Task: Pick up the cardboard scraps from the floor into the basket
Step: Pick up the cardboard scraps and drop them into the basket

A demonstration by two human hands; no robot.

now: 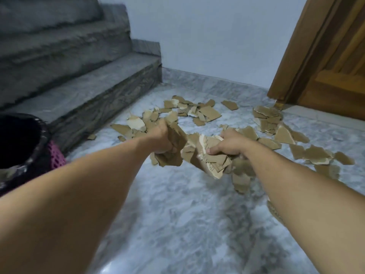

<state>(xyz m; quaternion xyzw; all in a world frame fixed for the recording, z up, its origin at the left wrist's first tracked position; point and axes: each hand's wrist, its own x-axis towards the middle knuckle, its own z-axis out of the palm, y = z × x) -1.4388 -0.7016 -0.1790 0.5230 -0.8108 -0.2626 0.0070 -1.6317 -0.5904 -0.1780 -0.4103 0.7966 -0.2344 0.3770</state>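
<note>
- Grey marbled floor (177,204) under both arms, stone steps (83,89) at left, pale wall (207,36) behind, wooden door (325,66) at right.
- Left hand (163,139) raised above floor, fingers curled tight round a bunch of cardboard scraps (173,155).
- Right hand (230,144) just beside, gripping a second bunch (207,163), some pieces blurred below it.
- More loose scraps (205,112) strewn over floor beyond both hands, toward door.
- Dark basket (42,139) at far left by lowest step, well apart from held bunches.
</note>
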